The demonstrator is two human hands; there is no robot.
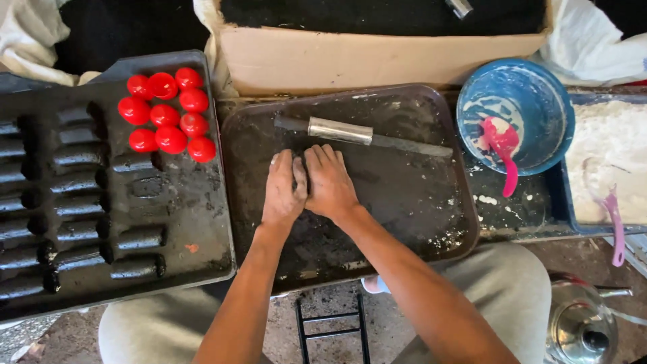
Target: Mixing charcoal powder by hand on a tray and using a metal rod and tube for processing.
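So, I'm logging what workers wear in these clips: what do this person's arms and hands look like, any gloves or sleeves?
Both arms are bare as far up as the picture shows: no sleeves, gloves, watch or rings visible. The left hand and right hand have dark sooty smudges around the fingers. Light grey trousers show below.

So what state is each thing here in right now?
Left hand: flat on the middle tray, beside the right.
Right hand: pressed down likewise.
Middle tray: dark, smeared.
Metal tube: lying flat.
Red caps: clustered.
Black rolls: in rows.
Blue bowl: white-smeared, pink spoon inside.
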